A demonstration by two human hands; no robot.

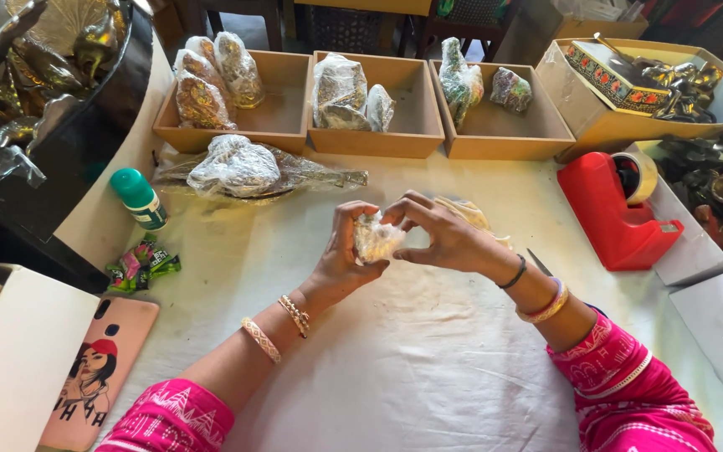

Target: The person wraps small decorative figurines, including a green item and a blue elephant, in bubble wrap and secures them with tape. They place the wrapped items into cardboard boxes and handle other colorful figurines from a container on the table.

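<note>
**Two hands holding a small wrapped object above a cloth-covered tabletop**

Head view. The left hand (340, 255) and the right hand (441, 234) meet near the middle of the tabletop (412, 368), both closed around one small wrapped object (376, 238), pale and crinkled in clear film; its contents cannot be made out. The left fingers curl over its left side, the right fingers press on its top and right side. The object is raised slightly above the white cloth. Both wrists carry bangles, and both sleeves are pink. Just behind the hands lies a larger film-wrapped bundle (240, 167). Along the far edge stand three open wooden trays: the left tray (282, 117), the middle tray (416, 121) and the right tray (529, 130), each holding wrapped pieces. To the right sits a red tape dispenser (608, 218). To the left stand a green-capped bottle (138, 197), some green and pink sweet wrappers (140, 264) and a phone in a pink case (98, 377).
</note>
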